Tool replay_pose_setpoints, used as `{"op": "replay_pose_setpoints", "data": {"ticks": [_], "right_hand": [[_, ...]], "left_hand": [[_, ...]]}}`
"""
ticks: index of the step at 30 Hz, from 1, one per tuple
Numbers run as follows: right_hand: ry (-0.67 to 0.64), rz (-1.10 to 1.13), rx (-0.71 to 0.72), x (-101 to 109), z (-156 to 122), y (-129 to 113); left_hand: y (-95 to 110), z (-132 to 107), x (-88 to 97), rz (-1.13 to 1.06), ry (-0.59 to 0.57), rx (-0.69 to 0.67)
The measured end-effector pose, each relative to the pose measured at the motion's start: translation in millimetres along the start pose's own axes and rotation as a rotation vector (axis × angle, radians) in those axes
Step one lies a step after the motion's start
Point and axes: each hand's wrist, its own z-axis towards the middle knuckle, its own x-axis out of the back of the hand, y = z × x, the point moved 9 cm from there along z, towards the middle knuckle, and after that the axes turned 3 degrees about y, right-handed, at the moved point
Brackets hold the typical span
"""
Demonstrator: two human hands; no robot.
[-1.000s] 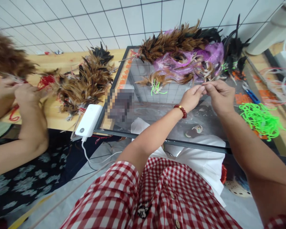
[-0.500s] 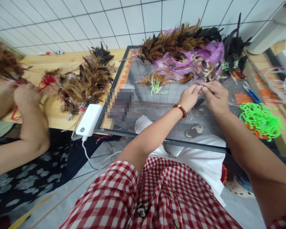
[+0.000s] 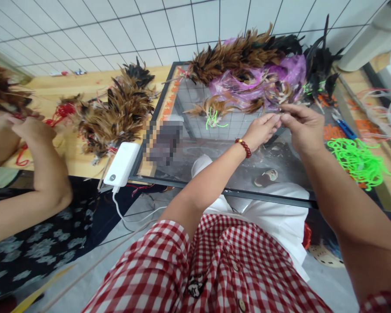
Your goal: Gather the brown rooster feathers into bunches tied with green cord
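My left hand (image 3: 263, 129), with a red bead bracelet at the wrist, is closed, its fingertips pinched beside those of my right hand. My right hand (image 3: 304, 126) is closed too, thumb against forefinger. Whatever sits between the fingertips is too small to make out. Just beyond them lies a purple plastic bag (image 3: 293, 71) with loose feathers on it. Left of my hands is a small bunch of brown feathers (image 3: 200, 108) with bright green cord. A pile of green cord (image 3: 358, 163) lies right of my right forearm, below blue-handled snips (image 3: 345, 127).
A long brown feather garland (image 3: 231, 58) lies along the back of the glass-topped table, black feathers (image 3: 322, 65) at its right. A white power bank (image 3: 122, 164) rests on the left edge. A co-worker's hands (image 3: 32, 128) handle feathers at far left, near another feather bundle (image 3: 117, 115).
My right hand has shifted slightly right and up, with its fingers more stretched. My left fingers have moved a little right. The co-worker's hands have moved slightly left.
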Motion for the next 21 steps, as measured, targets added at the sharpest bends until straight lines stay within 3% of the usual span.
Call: {"op": "replay_pose_setpoints", "data": {"ticks": [3, 5, 11, 15, 21], "right_hand": [[-0.088, 0.053, -0.007, -3.0, 2.3, -1.5], [-0.135, -0.013, 0.056, -4.2, 2.6, -9.0], [0.004, -0.114, 0.158, 5.2, 4.0, -17.9], [0.007, -0.063, 0.152, 6.2, 5.1, -11.6], [-0.012, -0.1, 0.068, 5.5, 3.3, -6.0]], "left_hand": [[1.2, -10.5, -9.4, -0.109, -0.132, 0.119], [0.8, -13.2, -11.9, -0.17, -0.154, 0.154], [-4.4, -13.2, -19.4, -0.272, -0.125, 0.173], [0.9, -14.4, -19.4, -0.231, -0.101, 0.12], [-5.7, -15.2, -22.4, -0.245, -0.164, 0.196]]}}
